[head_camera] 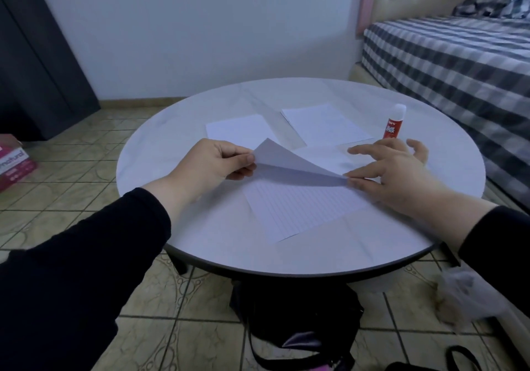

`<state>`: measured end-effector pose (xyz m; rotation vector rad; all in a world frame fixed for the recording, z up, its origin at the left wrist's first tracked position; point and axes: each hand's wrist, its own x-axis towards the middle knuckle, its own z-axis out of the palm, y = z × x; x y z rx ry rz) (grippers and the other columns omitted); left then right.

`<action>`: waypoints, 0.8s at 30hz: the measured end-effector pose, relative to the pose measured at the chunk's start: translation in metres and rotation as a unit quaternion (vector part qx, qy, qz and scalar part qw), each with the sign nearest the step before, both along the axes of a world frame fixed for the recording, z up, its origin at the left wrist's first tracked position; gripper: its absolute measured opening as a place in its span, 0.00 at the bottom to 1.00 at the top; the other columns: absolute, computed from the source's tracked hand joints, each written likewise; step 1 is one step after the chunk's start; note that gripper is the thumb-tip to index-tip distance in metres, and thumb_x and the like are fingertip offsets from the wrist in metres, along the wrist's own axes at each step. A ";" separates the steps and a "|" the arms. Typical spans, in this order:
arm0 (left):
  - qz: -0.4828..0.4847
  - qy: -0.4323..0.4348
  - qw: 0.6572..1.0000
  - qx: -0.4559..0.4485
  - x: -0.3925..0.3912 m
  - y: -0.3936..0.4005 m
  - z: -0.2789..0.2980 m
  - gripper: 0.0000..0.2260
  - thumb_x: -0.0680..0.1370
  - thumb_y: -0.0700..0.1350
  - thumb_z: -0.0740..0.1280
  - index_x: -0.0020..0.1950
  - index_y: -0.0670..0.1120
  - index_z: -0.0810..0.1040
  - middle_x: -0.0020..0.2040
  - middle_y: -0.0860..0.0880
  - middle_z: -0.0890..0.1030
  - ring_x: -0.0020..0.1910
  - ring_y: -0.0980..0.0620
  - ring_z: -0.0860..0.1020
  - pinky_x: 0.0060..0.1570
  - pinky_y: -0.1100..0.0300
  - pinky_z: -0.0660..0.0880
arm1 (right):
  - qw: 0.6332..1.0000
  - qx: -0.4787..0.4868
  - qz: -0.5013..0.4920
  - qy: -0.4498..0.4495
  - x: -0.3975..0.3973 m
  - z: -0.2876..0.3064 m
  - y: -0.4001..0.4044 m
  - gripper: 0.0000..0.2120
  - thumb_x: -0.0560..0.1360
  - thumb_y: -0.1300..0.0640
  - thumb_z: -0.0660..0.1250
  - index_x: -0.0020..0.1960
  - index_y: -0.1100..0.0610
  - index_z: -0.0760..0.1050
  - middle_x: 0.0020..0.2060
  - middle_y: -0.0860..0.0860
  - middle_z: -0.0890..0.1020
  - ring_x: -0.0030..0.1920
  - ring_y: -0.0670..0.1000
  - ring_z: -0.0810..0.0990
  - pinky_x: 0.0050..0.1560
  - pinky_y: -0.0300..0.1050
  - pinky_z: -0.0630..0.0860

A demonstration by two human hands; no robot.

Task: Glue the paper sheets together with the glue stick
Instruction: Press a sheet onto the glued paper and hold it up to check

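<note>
Our left hand (213, 160) pinches the top sheet (289, 164); our right hand (393, 170), apparently flat and released, should pin the lined sheet (301, 210) at centre frame.

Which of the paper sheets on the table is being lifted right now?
The lined sheet nearest the person: the left hand pinches its raised far corner. The two plain sheets farther back lie flat, untouched.

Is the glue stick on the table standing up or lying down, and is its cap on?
Standing upright, capped: the glue stick stands on its red base on the table, white cap on top, beyond the right hand.
</note>
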<state>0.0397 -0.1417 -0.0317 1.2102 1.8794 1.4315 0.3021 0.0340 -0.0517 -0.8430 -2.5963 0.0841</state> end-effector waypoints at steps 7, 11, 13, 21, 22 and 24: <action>0.009 0.087 0.995 -0.056 -0.006 -0.007 0.006 0.02 0.74 0.46 0.74 0.44 0.53 0.86 0.32 0.54 0.81 0.26 0.59 0.69 0.30 0.71 0.68 | 1.000 -0.017 -0.001 -0.006 0.001 0.001 0.002 0.09 0.75 0.40 0.64 0.48 0.36 0.82 0.64 0.35 0.74 0.69 0.45 0.61 0.71 0.58 0.42; 0.013 0.113 0.992 -0.055 -0.010 -0.012 0.010 0.04 0.73 0.47 0.74 0.45 0.55 0.85 0.35 0.61 0.83 0.30 0.64 0.73 0.35 0.76 0.68 | 1.000 -0.020 0.003 -0.001 -0.001 0.002 0.002 0.08 0.75 0.39 0.64 0.47 0.36 0.82 0.63 0.34 0.74 0.69 0.45 0.61 0.71 0.57 0.41; 0.008 0.125 0.991 -0.054 -0.008 -0.016 0.013 0.05 0.73 0.46 0.74 0.47 0.54 0.85 0.41 0.64 0.84 0.33 0.68 0.76 0.38 0.77 0.70 | 1.000 -0.019 0.003 0.001 -0.003 0.003 0.003 0.08 0.75 0.40 0.64 0.47 0.36 0.82 0.63 0.35 0.75 0.70 0.45 0.62 0.71 0.57 0.41; 0.009 0.154 0.988 0.025 0.014 -0.025 0.031 0.12 0.73 0.56 0.70 0.48 0.51 0.86 0.47 0.57 0.83 0.51 0.65 0.78 0.51 0.72 0.71 | 1.000 -0.024 0.001 0.011 -0.005 0.006 -0.001 0.08 0.76 0.42 0.64 0.47 0.38 0.83 0.60 0.35 0.77 0.69 0.44 0.64 0.71 0.56 0.42; -0.004 0.169 0.985 0.027 0.021 -0.025 0.032 0.12 0.72 0.56 0.70 0.48 0.51 0.86 0.48 0.57 0.82 0.52 0.64 0.78 0.53 0.70 0.71 | 1.000 -0.022 0.005 0.017 -0.006 0.006 -0.002 0.08 0.76 0.42 0.65 0.46 0.38 0.83 0.59 0.35 0.78 0.68 0.44 0.65 0.70 0.56 0.42; -0.035 0.206 0.978 0.009 0.035 -0.024 0.034 0.08 0.73 0.54 0.72 0.48 0.52 0.86 0.48 0.58 0.83 0.53 0.65 0.77 0.55 0.71 0.71 | 1.000 -0.015 0.015 0.023 -0.007 0.006 -0.005 0.07 0.76 0.43 0.65 0.45 0.38 0.83 0.58 0.35 0.78 0.67 0.44 0.66 0.69 0.55 0.44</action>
